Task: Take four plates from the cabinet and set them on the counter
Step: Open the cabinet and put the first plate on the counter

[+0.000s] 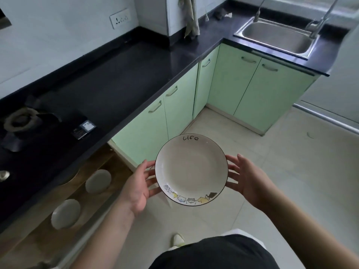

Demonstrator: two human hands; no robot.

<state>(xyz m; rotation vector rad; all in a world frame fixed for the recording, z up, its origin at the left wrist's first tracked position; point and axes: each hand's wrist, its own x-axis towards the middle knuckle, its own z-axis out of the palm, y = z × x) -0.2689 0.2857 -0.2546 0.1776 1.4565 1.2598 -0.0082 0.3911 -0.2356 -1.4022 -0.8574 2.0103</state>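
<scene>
So the plate (191,169) is up in the air out in front of the person, over the pale tile floor (281,171), held level between both hands. Left hand (138,188) cups the left rim with fingers curled under the edge, right hand (245,178) does the same on the right rim, fingers spread and tucked beneath. Both grips look loose, more cradling than clamping.

The plate is white with a thin dark rim line. "Life" is handwritten in black at the far edge, and a row of little cartoon cats runs along the near edge.

Room-wise: the black counter (120,74) runs along the left and bends right at the corner toward the steel sink (275,36). The long stretch between the gas burner (20,121) and the corner is bare, apart from a small dark box (84,129) near the front edge by the burner; it has a label but I can't read it. The counter's front edge sits just left of the plate.

Below it, the cabinet (58,210) is open, with two more white plates (98,181) standing on edge in a wooden rack. The mint green doors (180,105) further along are all closed.
</scene>
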